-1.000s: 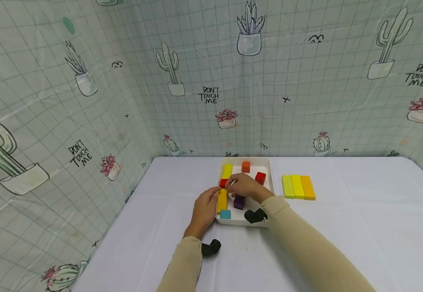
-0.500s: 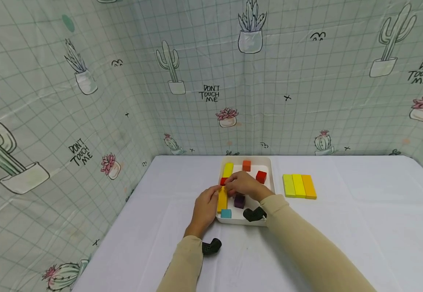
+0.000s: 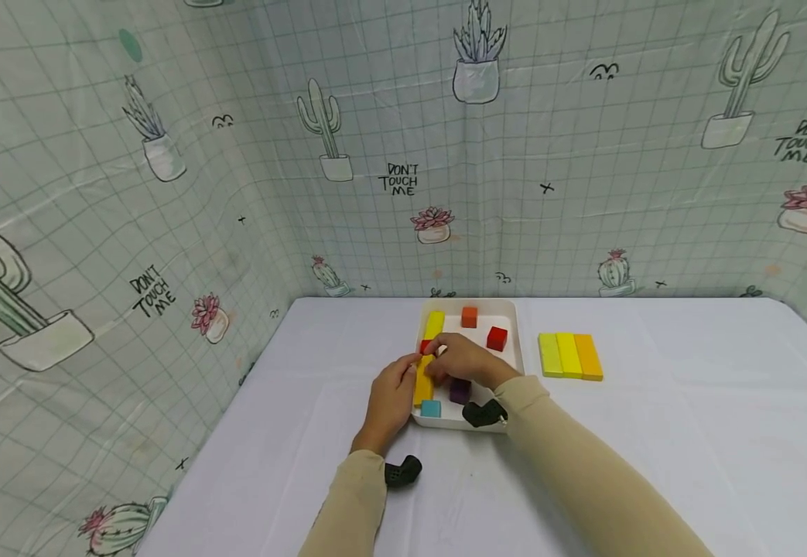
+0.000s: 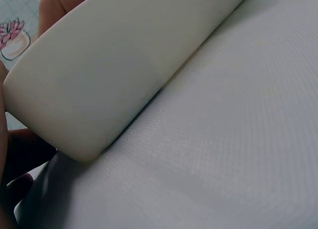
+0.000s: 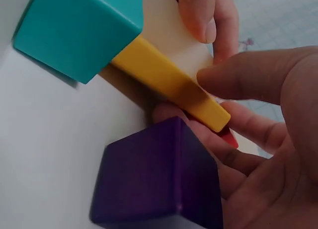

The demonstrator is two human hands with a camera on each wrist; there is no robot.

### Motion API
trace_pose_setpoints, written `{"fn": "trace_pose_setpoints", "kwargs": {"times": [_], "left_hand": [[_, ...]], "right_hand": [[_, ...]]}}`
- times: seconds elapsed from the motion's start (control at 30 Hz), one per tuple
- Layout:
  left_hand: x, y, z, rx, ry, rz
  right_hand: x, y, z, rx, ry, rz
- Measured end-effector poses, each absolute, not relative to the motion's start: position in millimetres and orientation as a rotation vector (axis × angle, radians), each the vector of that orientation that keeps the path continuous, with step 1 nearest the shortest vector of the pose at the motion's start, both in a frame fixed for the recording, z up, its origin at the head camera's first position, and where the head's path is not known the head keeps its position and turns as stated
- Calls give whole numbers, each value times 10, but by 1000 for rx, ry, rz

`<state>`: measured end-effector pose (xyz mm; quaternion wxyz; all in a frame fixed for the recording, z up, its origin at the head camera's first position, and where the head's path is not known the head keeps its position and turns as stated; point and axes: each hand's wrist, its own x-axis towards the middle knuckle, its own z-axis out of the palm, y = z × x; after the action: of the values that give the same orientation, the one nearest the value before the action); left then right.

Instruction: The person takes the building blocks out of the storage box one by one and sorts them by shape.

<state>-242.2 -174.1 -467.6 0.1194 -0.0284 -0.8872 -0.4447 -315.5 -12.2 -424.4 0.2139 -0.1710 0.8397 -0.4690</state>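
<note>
A white tray (image 3: 476, 423) holds coloured blocks. At its left wall my left hand (image 3: 389, 402) grips the rim; the left wrist view shows the tray's outer wall (image 4: 109, 65) close up. My right hand (image 3: 469, 360) reaches in over the tray, its thumb and fingers (image 5: 243, 80) pinching the far end of a long orange-yellow block (image 5: 169, 77). That block (image 3: 423, 387) lies along the left wall. At its near end sits a teal block (image 5: 74, 33); a purple block (image 5: 154, 179) is just beside my right fingers. Part of a red block (image 5: 229, 138) shows beyond the far end.
Further back in the tray are a yellow block (image 3: 434, 323), an orange cube (image 3: 469, 316) and a red cube (image 3: 497, 338). Right of the tray, three flat blocks in yellow-green, yellow and orange (image 3: 587, 357) lie side by side on the white table (image 3: 682, 449).
My right hand has shifted slightly, its fingers now lower on the orange-yellow block. The purple block has slid a little to the right. My left hand stays at the rim.
</note>
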Motion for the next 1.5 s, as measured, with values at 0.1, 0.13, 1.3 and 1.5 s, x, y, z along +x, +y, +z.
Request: {"fn": "trace_pose_setpoints", "kwargs": {"times": [0.1, 0.13, 1.3, 1.5], "left_hand": [[-2411, -1730, -4667, -70, -2589, -1318], [-2410, -1727, -4669, -66, -2589, -1318], [-2387, -1704, -4670, -33, -2577, -1330], [-2409, -1712, -4676, -38, -2575, -1326]], "right_hand": [[-3147, -115, -4239, -445, 2321, -1311], [-3146, -109, -4244, -431, 2317, -1325], [-3099, 540, -4210, -210, 2018, -1900], [-3077, 613, -4163, -163, 1979, -1994]]}}
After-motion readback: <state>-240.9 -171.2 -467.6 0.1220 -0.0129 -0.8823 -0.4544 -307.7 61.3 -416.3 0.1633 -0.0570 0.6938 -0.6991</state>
